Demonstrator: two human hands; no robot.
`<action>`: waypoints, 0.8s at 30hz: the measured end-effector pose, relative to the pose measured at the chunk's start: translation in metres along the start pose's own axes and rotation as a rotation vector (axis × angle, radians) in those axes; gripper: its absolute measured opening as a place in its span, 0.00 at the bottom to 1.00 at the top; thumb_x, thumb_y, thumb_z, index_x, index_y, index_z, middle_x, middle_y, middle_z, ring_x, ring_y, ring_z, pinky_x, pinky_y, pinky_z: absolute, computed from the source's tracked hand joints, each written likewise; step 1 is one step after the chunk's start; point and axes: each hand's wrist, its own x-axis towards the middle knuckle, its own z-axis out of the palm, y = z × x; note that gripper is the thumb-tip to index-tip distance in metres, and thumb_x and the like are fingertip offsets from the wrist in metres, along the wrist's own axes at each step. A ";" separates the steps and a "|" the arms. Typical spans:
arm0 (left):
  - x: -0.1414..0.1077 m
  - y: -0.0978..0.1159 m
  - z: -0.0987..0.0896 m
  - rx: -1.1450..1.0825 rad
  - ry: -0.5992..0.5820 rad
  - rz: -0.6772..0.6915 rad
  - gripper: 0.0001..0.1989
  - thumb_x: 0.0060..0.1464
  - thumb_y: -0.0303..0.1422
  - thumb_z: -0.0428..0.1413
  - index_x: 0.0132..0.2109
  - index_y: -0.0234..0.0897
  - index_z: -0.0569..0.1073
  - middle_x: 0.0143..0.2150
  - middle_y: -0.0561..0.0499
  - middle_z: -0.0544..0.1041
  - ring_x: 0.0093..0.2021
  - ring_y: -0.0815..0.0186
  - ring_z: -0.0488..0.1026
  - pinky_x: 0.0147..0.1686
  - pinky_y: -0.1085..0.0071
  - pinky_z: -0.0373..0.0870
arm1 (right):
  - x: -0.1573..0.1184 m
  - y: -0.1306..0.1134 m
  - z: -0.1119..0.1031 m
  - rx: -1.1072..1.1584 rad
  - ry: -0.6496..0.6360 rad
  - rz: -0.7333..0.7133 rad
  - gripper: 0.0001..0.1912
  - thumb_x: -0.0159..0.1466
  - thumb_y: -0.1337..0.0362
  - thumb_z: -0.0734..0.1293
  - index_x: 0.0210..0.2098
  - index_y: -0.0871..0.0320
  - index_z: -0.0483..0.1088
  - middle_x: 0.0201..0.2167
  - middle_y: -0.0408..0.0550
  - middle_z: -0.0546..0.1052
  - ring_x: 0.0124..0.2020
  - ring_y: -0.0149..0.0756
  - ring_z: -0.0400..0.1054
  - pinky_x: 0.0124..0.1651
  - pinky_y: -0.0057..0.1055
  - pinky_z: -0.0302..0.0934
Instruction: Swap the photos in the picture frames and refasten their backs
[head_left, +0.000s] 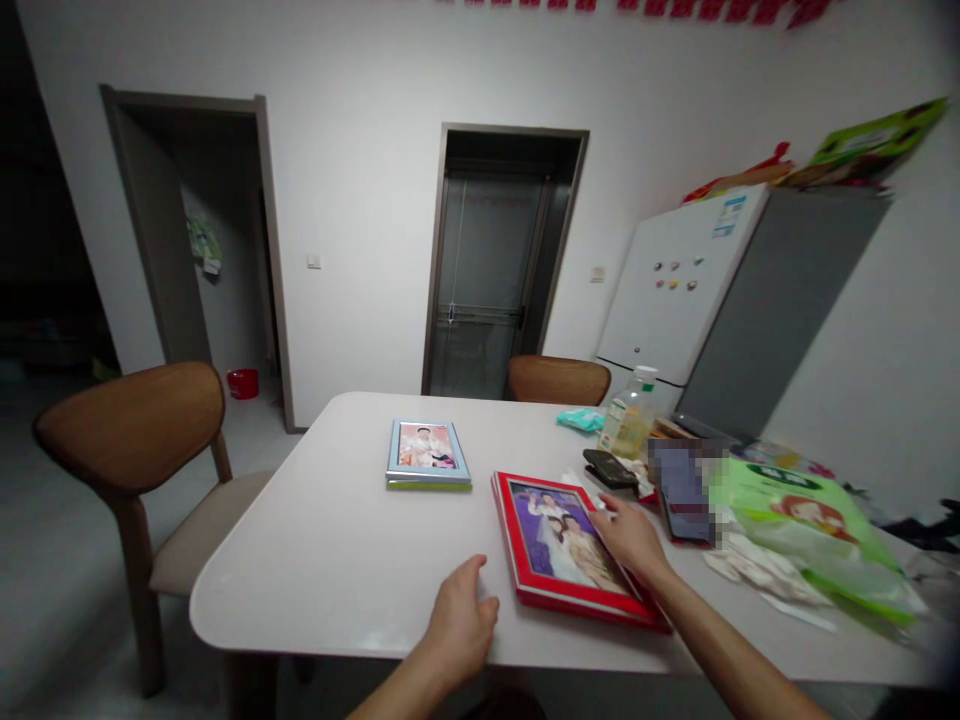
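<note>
Clock centred on red photo frame [570, 540], flat on white table [322, 540]; 12 = far side. Order: left to right.

Between 9 and 10: left chair [135, 430], seat partly hidden by the table. 10: blue photo frame [426, 447], mostly covering a lime-green layer [431, 486]. 8: left hand [463, 620], just beside red frame; thumb apart from curled fingers, nothing seen in them. 12: far chair [559, 380], seat hidden. 3: right hand [630, 540] over red frame's right border; finger undersides hidden, cannot tell whether clamped. 2: screened device [679, 500], pixelated.

Edges: tabletop runs wide at 9 to its left rim; red frame near the front rim at 6; clutter close from 1 to 3.

Count: chairs 2, hands 2, bottle [628, 420] 1, green pack [802, 505] 1; layers under red frame uncountable.
</note>
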 end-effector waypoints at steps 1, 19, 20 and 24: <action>0.000 -0.005 -0.008 -0.006 0.024 -0.014 0.23 0.42 0.24 0.50 0.49 0.27 0.64 0.50 0.39 0.67 0.51 0.58 0.62 0.51 0.65 0.54 | 0.000 -0.016 0.008 -0.026 0.001 -0.075 0.23 0.50 0.64 0.60 0.45 0.67 0.65 0.43 0.60 0.70 0.45 0.46 0.62 0.47 0.37 0.52; 0.018 -0.058 -0.079 -0.644 0.358 -0.351 0.17 0.45 0.34 0.55 0.42 0.29 0.65 0.40 0.39 0.72 0.38 0.62 0.72 0.39 0.67 0.67 | -0.048 -0.175 0.143 -0.234 -0.231 -0.766 0.09 0.51 0.71 0.60 0.34 0.59 0.65 0.37 0.51 0.67 0.41 0.39 0.57 0.43 0.33 0.51; 0.018 -0.057 -0.080 -0.689 0.370 -0.356 0.18 0.47 0.36 0.53 0.43 0.29 0.65 0.40 0.39 0.72 0.38 0.62 0.72 0.39 0.67 0.67 | -0.058 -0.176 0.138 -0.212 -0.235 -0.790 0.10 0.52 0.70 0.60 0.35 0.59 0.64 0.37 0.50 0.67 0.41 0.39 0.57 0.43 0.33 0.51; 0.011 -0.034 -0.085 -0.814 0.415 -0.168 0.18 0.49 0.38 0.50 0.46 0.34 0.64 0.46 0.44 0.70 0.46 0.63 0.67 0.45 0.69 0.63 | -0.103 -0.182 0.116 0.103 -0.265 -0.802 0.10 0.51 0.70 0.61 0.35 0.58 0.63 0.35 0.50 0.66 0.39 0.38 0.58 0.42 0.34 0.54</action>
